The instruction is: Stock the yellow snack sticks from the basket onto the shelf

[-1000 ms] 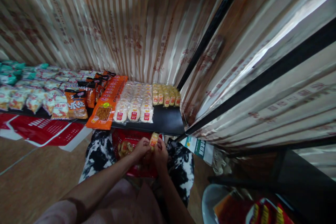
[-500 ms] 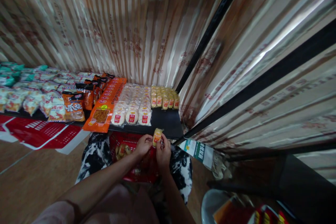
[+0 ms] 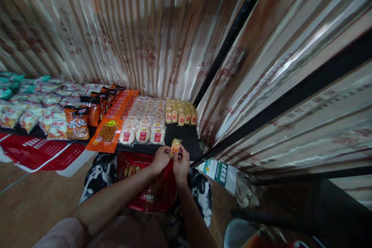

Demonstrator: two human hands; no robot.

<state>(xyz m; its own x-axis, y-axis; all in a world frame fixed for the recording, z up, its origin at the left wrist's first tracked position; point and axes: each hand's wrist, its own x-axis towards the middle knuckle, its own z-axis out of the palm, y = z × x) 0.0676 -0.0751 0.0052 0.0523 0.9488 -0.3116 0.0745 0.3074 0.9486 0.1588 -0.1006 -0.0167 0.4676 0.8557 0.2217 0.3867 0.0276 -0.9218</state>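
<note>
A small yellow wrapped snack pack (image 3: 175,147) with a red-and-orange label is held upright between my two hands, over the front edge of the black shelf (image 3: 151,148). My left hand (image 3: 161,159) pinches its left side. My right hand (image 3: 181,164) grips it from the right with the fingers curled. Beneath my forearms a red basket (image 3: 167,190) sits between my knees, with more wrapped packs (image 3: 133,170) inside. On the shelf beyond my hands stand rows of matching yellow packs (image 3: 181,116). To their left lie rows of round white wrapped crackers (image 3: 143,133).
An orange snack bag (image 3: 109,131) lies left of the crackers, beside orange-black bags (image 3: 77,122) and several white bags (image 3: 29,118). A red-and-white basket (image 3: 35,151) sits under the shelf's left end. Black bars (image 3: 232,33) run before the striped curtain (image 3: 151,38). A white tub (image 3: 236,228) is at lower right.
The camera view has shifted slightly, so the shelf sits a little lower in the picture. Both hands still hold the yellow pack, now slightly nearer the shelf.
</note>
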